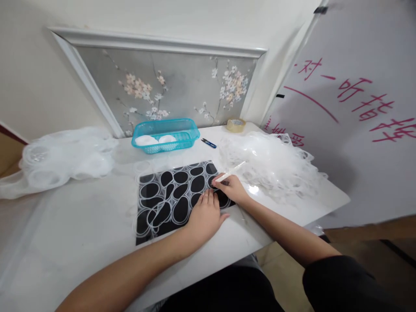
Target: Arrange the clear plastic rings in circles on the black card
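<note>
A black mat (172, 195) covered with white looping rings lies on the white table (81, 225). My left hand (204, 216) rests flat on the mat's right part, fingers stretched out and pressing down. Just right of it, my right hand (231, 188) is closed in a pinch on a thin white stick-like tool (231, 171), whose lower end touches the mat's right edge.
A turquoise basket (165, 135) with white round pieces stands at the back. Next to it lie small blue snips (208, 143) and a tape roll (236, 125). Heaps of clear plastic scrap sit at right (276, 167) and left (61, 158). A board with red writing (351, 112) stands at right.
</note>
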A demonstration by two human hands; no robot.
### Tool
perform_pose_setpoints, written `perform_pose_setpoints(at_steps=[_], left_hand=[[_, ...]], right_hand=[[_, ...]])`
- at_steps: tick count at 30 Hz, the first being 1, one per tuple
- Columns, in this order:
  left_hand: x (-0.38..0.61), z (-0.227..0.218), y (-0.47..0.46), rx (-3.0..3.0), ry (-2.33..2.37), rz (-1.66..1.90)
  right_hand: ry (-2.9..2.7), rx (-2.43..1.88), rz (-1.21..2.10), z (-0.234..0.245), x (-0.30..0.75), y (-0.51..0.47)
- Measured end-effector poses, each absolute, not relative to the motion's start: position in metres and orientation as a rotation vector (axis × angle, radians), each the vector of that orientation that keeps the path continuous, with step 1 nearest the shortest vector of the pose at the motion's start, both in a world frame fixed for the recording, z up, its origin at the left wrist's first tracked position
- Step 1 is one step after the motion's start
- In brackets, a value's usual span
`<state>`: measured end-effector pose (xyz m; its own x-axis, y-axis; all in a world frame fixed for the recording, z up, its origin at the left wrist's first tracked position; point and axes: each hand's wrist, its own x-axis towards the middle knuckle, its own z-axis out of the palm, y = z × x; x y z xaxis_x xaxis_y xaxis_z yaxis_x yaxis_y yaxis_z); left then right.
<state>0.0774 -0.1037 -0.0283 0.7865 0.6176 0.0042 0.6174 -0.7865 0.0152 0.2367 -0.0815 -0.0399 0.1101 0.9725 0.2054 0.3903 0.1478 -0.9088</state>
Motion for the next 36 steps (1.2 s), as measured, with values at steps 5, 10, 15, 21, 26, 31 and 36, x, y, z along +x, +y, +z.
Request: perform_pose_setpoints(at_steps=[5, 10, 15, 21, 26, 31, 36], left_hand=[[0.078, -0.03, -0.104, 2.955, 1.007, 0.014], [0.079, -0.027, -0.107, 2.947, 1.043, 0.012], [0.078, -0.029, -0.109, 2.932, 1.058, 0.065], [0.08, -0.024, -0.108, 2.874, 1.065, 0.019], [0.075, -0.018, -0.106, 2.845, 1.0, -0.026], [0.066, 0.005, -0.089, 2.684, 0.92, 0.139], [0.042, 0.076, -0.071, 2.111, 0.906, 1.233]], right_hand=[[-1.491, -1.428, 0.724, -0.04, 0.238, -0.083], [-1.555, -1.44, 0.68, -0.037, 0.237, -0.083], [-1.733, -1.445, 0.493, -0.044, 0.234, -0.089], [-2.106, -1.476, 0.397, -0.043, 0.224, -0.092], [-1.436, -1.777, 0.145, 0.002, 0.269, -0.056], [-0.865, -1.416, 0.47, 0.048, 0.287, -0.041], [-0.629, -0.776, 1.498, 0.088, 0.23, -0.06]])
